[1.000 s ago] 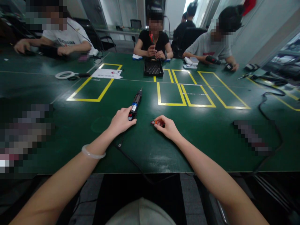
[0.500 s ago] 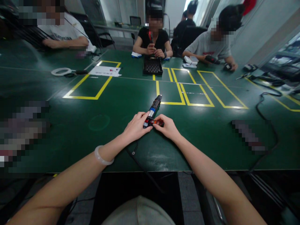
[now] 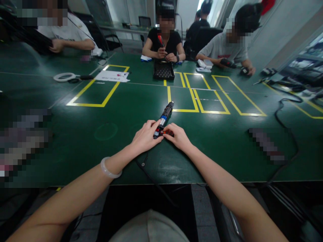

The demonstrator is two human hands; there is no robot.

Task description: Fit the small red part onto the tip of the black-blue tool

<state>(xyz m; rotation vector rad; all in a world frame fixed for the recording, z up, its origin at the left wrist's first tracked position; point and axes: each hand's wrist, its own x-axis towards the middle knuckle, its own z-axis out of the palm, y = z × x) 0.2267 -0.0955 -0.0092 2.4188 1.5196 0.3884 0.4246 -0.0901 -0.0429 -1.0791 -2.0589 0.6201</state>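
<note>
Ahead sits a black tray point(image 3: 164, 78) — left hand point(image 3: 144, 136) grips a tool point(image 3: 165, 117), right hand point(image 3: 180, 136) an orange piece point(image 3: 170, 133).

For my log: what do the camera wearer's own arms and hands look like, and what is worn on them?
The left hand and right hand are ungloved. No sleeves show on either arm. A smooth, pale, whitish bangle circles the left wrist; nothing is worn on the right wrist.

Light glints off the green worktop point(image 3: 227, 144), a dark chair point(image 3: 145, 21) stands well beyond, a pale wall point(image 3: 282, 37) rises at right, grey floor point(image 3: 202, 208) showing below.
</note>
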